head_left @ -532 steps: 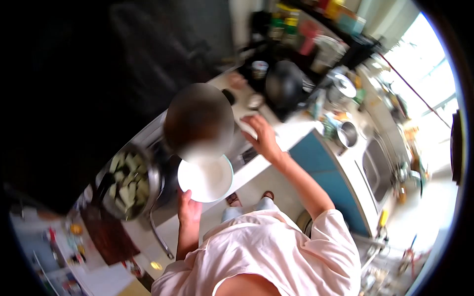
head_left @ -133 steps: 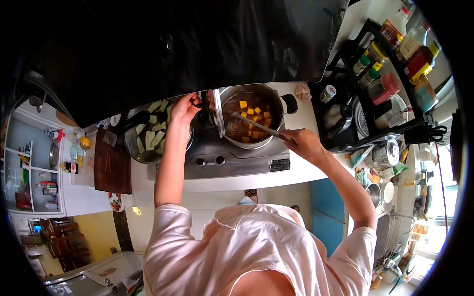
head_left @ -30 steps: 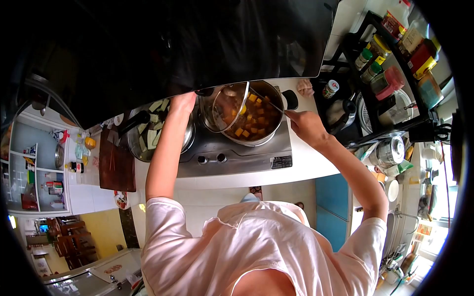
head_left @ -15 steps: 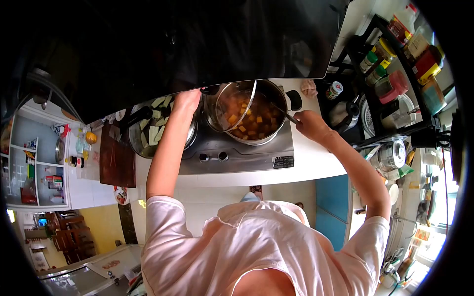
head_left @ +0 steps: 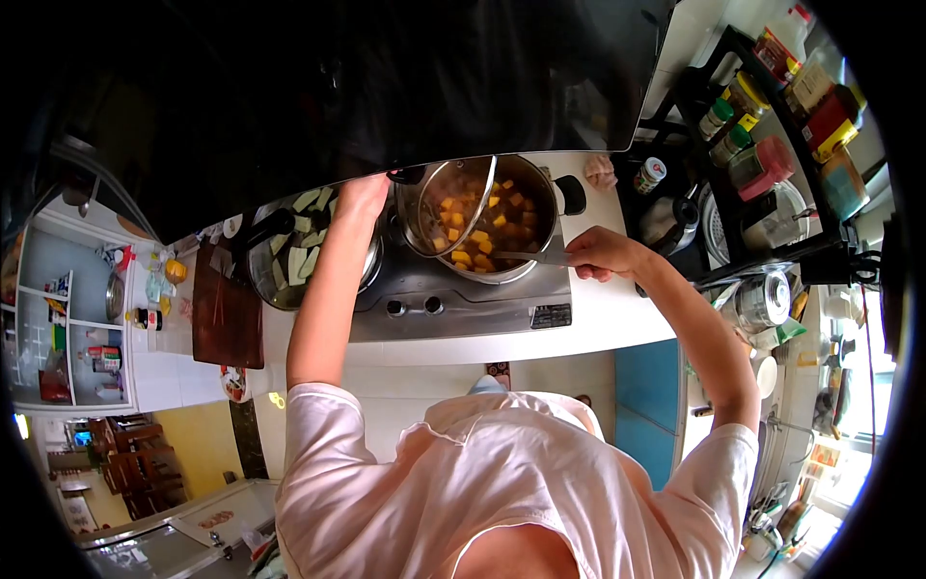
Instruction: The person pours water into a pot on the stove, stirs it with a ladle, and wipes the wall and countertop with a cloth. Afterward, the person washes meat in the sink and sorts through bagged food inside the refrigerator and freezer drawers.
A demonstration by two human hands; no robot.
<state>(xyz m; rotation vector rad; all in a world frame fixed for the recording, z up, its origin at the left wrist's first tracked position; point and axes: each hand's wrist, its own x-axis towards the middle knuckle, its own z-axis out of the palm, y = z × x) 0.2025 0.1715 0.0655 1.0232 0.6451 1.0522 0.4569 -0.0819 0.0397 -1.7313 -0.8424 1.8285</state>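
On the steel stove (head_left: 463, 314) stands a metal pot (head_left: 502, 278) of brown broth with orange-yellow chunks (head_left: 482, 241). A glass lid (head_left: 446, 207) is held tilted over the pot's left part. My left hand (head_left: 364, 198) is closed at the lid's dark knob, its fingertips partly hidden by the hood's edge. My right hand (head_left: 603, 255), right of the pot, grips a long-handled metal cooking utensil (head_left: 540, 257). The utensil lies low across the pot's near right rim, its head hidden in the broth. Left of my forearm sits a pan (head_left: 262, 282) with pale green-edged pieces (head_left: 299, 256).
A black range hood (head_left: 405, 87) overhangs the stove's back. Left of the pan is a dark wooden board (head_left: 227, 318). At the right, a black rack (head_left: 733, 58) holds jars and bottles, with a kettle (head_left: 670, 232) below. Garlic (head_left: 600, 172) lies behind the pot.
My right hand has come slightly nearer and turned, swinging the utensil from the pot's right side to its near side. The chunks have shifted in the broth. My left hand and lid stay nearly still.
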